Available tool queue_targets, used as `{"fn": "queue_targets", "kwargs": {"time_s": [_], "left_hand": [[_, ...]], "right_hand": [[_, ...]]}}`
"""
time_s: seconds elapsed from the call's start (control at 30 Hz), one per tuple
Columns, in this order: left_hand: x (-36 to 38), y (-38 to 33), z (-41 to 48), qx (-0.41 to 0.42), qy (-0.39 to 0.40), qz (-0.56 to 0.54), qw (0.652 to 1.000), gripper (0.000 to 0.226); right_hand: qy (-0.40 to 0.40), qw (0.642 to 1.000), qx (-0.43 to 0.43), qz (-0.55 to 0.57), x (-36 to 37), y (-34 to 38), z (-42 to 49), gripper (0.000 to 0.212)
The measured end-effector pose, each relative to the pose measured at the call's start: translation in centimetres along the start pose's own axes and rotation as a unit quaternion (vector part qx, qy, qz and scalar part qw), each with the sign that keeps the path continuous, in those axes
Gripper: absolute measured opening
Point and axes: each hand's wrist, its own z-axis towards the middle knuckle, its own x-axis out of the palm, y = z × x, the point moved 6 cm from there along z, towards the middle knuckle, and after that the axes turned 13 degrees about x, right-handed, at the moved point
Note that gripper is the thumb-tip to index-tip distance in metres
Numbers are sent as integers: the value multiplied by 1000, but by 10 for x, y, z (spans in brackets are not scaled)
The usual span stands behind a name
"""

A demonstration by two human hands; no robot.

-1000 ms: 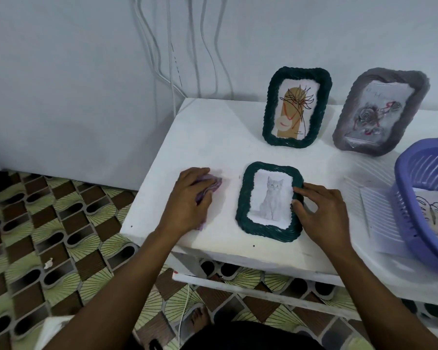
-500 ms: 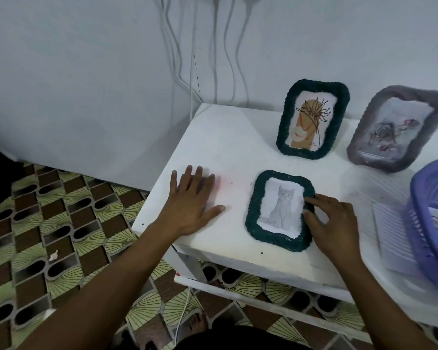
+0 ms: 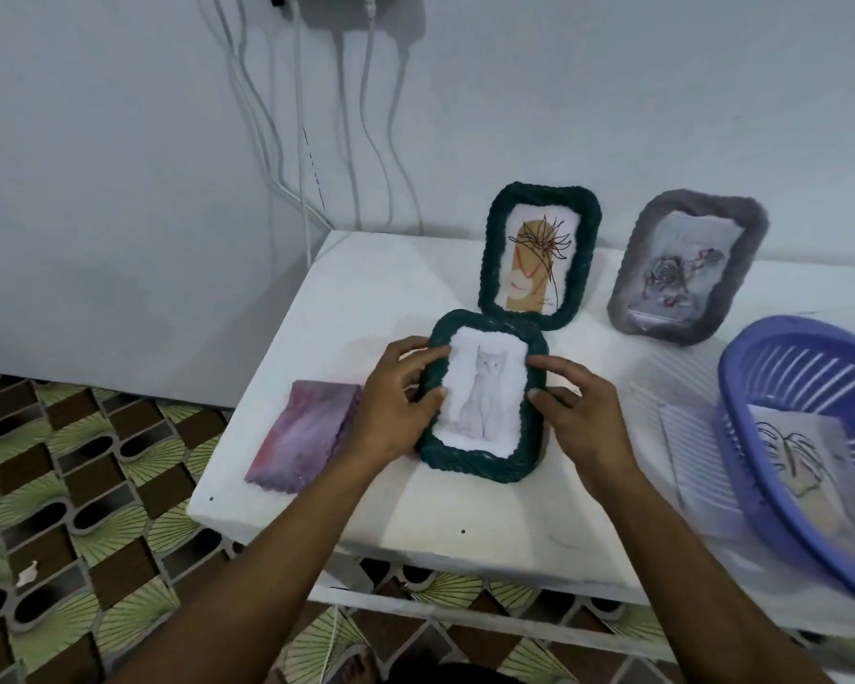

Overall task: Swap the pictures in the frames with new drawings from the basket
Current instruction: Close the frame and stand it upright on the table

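1. Head view: the dark green cat frame (image 3: 475, 462) is held tilted over the counter (image 3: 366, 298) between both hands.
2. Left hand (image 3: 396, 412): fingers curled over the frame's left edge.
3. Right hand (image 3: 578, 412): thumb and fingers pinch its right edge.
4. Purple cloth (image 3: 302, 431): lying flat, left of the cat frame.
5. Basket (image 3: 805, 328), holding a drawing (image 3: 790, 451): right of it.
6. Green frame (image 3: 489, 259) and grey frame (image 3: 687, 269): upright behind it.

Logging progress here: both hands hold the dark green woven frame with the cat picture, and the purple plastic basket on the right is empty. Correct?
No: the purple plastic basket is not empty; the head view shows a paper line drawing lying in it. The left hand and right hand do hold the dark green woven cat-picture frame.
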Motion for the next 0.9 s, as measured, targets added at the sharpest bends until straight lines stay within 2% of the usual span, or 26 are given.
{"fn": "queue_targets", "kwargs": {"time_s": [0.13, 0.23, 0.37, 0.57, 0.77, 0.9], "left_hand": [[-28, -1, 31, -68, 22, -167, 983, 42], [-48, -5, 57, -68, 68, -212, 972, 44], [-68, -4, 101, -72, 104, -226, 966, 54], [-91, 24, 149, -15, 66, -168, 983, 63], [-97, 54, 163, -19, 34, -150, 988, 66], [-99, 61, 169, -31, 39, -155, 987, 63]], "right_hand": [[73, 994, -21, 80, 15, 41, 22, 40], [108, 987, -54, 108, 31, 72, 40, 39], [116, 987, -91, 71, 56, 101, 67, 37], [44, 994, -91, 42, 89, 123, 102, 32], [22, 994, -103, 10, 113, 118, 130, 37], [22, 994, -107, -5, 119, 121, 136, 36]]}}
